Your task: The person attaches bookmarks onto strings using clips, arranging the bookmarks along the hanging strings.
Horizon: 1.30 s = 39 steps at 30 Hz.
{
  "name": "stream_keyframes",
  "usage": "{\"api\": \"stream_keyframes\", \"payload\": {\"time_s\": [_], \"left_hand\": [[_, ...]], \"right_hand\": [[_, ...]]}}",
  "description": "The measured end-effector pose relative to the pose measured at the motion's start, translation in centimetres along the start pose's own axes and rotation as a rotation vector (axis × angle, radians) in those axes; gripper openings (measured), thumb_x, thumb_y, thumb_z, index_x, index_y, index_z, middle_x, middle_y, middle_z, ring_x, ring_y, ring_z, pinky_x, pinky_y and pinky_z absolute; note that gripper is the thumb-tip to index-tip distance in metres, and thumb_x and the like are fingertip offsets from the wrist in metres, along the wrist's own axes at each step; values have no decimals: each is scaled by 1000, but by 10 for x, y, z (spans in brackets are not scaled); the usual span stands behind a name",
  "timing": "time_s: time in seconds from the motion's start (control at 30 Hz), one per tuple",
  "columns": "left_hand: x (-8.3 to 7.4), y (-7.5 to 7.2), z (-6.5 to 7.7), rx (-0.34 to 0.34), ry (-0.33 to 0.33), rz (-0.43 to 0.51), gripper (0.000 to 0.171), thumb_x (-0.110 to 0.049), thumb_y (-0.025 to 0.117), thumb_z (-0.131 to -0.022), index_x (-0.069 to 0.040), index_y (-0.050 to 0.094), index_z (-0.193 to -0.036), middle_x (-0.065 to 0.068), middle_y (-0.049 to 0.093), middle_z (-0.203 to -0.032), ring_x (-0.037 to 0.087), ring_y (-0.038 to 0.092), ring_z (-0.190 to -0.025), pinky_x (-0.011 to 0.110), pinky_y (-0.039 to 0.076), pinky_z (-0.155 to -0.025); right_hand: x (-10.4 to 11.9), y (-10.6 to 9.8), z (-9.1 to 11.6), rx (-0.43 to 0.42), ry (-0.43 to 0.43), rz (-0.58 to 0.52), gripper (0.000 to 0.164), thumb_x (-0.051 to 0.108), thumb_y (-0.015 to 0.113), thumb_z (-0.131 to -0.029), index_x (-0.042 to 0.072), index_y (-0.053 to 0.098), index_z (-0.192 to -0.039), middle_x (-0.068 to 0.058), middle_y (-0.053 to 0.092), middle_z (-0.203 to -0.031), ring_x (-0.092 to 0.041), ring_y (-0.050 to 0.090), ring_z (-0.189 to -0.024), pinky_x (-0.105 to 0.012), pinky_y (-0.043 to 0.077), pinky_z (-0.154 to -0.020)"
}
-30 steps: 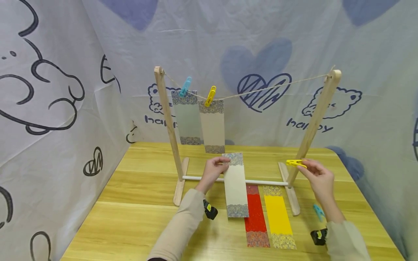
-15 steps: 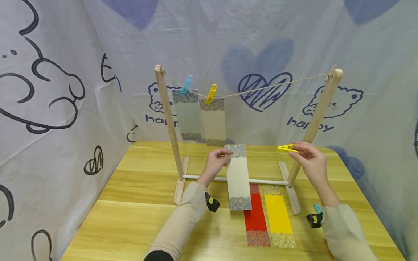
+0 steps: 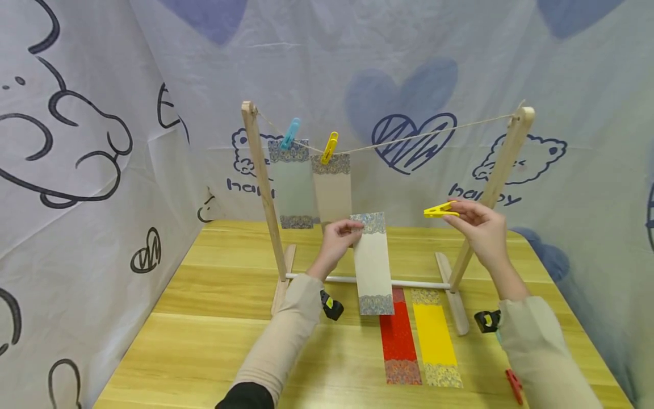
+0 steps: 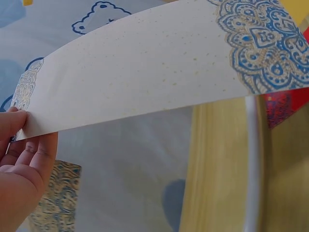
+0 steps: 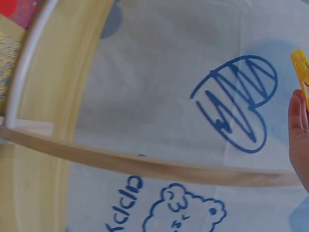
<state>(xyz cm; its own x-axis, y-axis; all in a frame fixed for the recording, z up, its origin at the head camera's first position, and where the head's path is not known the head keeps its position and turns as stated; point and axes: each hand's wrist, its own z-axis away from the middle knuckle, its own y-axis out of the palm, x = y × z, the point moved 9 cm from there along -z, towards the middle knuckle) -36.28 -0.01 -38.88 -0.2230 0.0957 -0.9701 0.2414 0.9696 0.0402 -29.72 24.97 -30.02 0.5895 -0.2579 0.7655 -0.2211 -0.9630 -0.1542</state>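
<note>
My left hand (image 3: 337, 241) pinches a cream paper strip with blue lace-patterned ends (image 3: 372, 264) near its top left corner; the strip hangs down in front of the stand. In the left wrist view, thumb and fingers close on the patterned end of this strip (image 4: 130, 72). My right hand (image 3: 480, 230) pinches a yellow clothespin (image 3: 439, 211) by its handles, level with the strip's top and to its right. Above, a string (image 3: 409, 138) carries a pale green strip (image 3: 293, 190) under a blue clothespin (image 3: 290, 134) and a beige strip (image 3: 333, 190) under a yellow clothespin (image 3: 329, 148).
The string spans two wooden posts (image 3: 265, 193) joined low by a white rod (image 3: 419, 284). On the table (image 3: 214, 341) lie a red strip (image 3: 400, 341) and a yellow strip (image 3: 435, 335). A red clothespin (image 3: 514, 386) lies by the right sleeve, which partly hides a blue clothespin.
Both hands have risen toward the string, the left with the cream strip, the right with the yellow clothespin. The right hand has also moved leftward, closer to the strip.
</note>
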Motion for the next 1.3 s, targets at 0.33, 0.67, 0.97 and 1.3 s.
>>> {"api": "stream_keyframes", "payload": {"time_s": [0.33,0.67,0.97,1.3], "left_hand": [[-3,-1,-16,5,26,-11,19,8,57,-80,11,59,-99,14,61,-96,8,51,-66,19,45,-58],[-20,2,-26,26,47,-53,19,7,56,-81,8,60,-100,15,60,-96,9,47,-61,19,42,-51],[-59,5,-17,34,89,-92,19,9,53,-83,12,58,-101,21,58,-98,12,49,-64,22,45,-51],[-59,1,-31,15,144,-113,17,8,55,-82,8,62,-98,16,60,-100,9,50,-68,20,45,-61]], "right_hand": [[24,12,-24,12,-26,31,20,-12,63,-75,-17,58,-95,-9,61,-106,-7,59,-87,-16,47,-74],[41,28,-45,65,-69,-3,20,-11,64,-75,-15,60,-94,-15,60,-104,-10,60,-87,-18,48,-74],[59,46,-61,103,-122,78,21,-9,67,-73,-14,61,-93,-17,60,-103,-8,60,-85,-17,48,-73],[98,66,-80,138,-203,147,18,-13,66,-72,-16,61,-88,-25,58,-103,-5,58,-85,-18,48,-74]]}}
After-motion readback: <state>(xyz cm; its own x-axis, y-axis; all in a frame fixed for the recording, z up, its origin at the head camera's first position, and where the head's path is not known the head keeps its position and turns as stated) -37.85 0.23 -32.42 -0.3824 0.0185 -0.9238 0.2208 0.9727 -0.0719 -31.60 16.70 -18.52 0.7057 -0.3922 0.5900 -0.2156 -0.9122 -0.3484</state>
